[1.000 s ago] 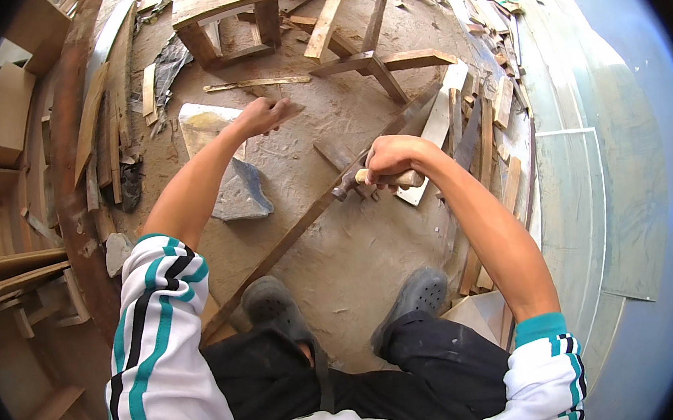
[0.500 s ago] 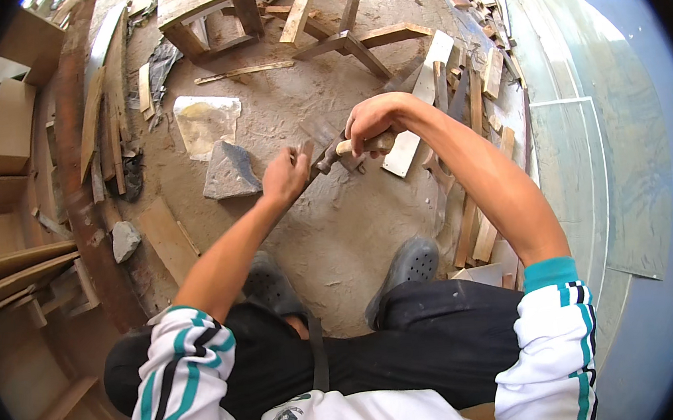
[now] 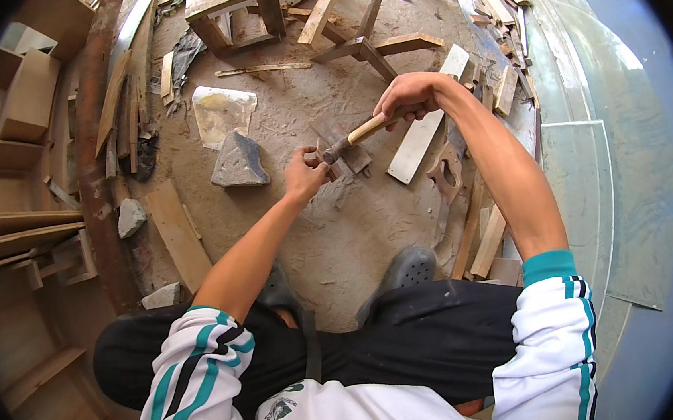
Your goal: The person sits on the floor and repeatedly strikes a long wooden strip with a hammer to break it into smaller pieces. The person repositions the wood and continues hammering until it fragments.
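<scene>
1. The floor [image 3: 355,240] is coloured dusty tan, mottled with paler patches.
2. The hammer [image 3: 366,130] is marked by a pale yellow-tan handle and a dark grey-brown head.
3. Toward the floor's left edge, a grey stone [image 3: 239,162] and an off-white sheet [image 3: 224,114], blotched with yellow, are seen.
4. Along that edge, a beam [image 3: 100,183] is tinged rusty red-brown.
5. Toward the right edge, a plain white board [image 3: 417,148] and a brown saw handle [image 3: 447,175] are shown.
6. White sleeves [image 3: 199,374] are striped in teal and black; black trousers [image 3: 435,329] and dark-dotted grey shoes [image 3: 410,271] are worn.
</scene>
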The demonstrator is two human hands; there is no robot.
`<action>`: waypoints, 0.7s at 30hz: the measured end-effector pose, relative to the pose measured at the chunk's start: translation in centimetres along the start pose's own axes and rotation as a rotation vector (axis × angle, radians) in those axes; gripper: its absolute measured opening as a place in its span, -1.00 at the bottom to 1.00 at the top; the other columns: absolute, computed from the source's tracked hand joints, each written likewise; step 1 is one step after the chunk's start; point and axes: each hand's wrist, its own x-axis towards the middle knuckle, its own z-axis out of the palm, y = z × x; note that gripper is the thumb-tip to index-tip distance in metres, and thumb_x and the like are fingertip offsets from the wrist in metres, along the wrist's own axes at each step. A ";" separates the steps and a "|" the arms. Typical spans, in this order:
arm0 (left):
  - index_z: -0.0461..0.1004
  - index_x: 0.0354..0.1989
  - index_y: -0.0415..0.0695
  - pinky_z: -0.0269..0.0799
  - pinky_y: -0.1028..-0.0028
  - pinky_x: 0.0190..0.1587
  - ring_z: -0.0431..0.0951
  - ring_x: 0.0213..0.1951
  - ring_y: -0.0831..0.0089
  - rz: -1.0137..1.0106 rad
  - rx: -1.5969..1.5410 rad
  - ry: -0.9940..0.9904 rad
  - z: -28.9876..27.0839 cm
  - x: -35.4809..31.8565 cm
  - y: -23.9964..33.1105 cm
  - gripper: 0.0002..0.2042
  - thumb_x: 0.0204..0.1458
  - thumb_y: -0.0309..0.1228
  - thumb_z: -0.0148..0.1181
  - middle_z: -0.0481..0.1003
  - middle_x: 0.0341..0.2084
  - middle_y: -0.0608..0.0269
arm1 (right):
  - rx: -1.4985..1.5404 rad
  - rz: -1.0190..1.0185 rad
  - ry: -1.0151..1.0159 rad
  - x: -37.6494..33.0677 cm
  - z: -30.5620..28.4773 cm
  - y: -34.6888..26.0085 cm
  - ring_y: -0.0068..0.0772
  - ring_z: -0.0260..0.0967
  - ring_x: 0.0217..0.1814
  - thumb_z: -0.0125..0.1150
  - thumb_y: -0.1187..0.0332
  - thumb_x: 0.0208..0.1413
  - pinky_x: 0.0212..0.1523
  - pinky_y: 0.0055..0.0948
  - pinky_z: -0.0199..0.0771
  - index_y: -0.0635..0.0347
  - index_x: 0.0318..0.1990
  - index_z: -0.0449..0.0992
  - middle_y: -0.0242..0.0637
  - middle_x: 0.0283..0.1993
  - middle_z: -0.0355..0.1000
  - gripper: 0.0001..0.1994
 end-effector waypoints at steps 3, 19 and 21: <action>0.35 0.23 -0.20 0.62 0.42 -0.34 0.64 -0.33 0.43 0.043 0.019 0.058 1.4 0.0 -0.4 -0.52 0.11 -0.53 0.29 0.60 -0.23 0.07 | -0.084 -0.010 0.039 0.8 0.9 -0.5 -0.56 0.20 -0.67 0.30 0.33 0.01 -0.67 -0.50 0.14 0.23 -0.29 0.66 -0.27 -0.38 0.60 -0.82; 0.13 0.37 -0.17 0.32 0.12 0.18 0.35 0.21 0.11 0.257 0.831 0.188 3.6 -4.0 0.4 -0.05 -0.21 -0.15 0.55 0.23 0.19 0.04 | -0.256 0.028 0.142 -0.8 3.9 -3.8 -0.53 0.38 -0.64 0.20 0.44 0.01 -0.65 -0.46 0.20 0.31 -0.32 0.59 -0.14 -0.45 0.59 -0.87; 0.10 0.38 -0.14 0.22 0.10 0.24 0.25 0.28 0.12 0.331 0.952 0.233 3.7 -3.9 0.4 0.03 -0.27 -0.06 0.58 0.23 0.20 0.07 | -0.266 0.030 0.126 -0.4 3.5 -3.9 -0.53 0.39 -0.65 0.20 0.43 0.02 -0.65 -0.47 0.23 0.30 -0.34 0.58 -0.13 -0.44 0.59 -0.88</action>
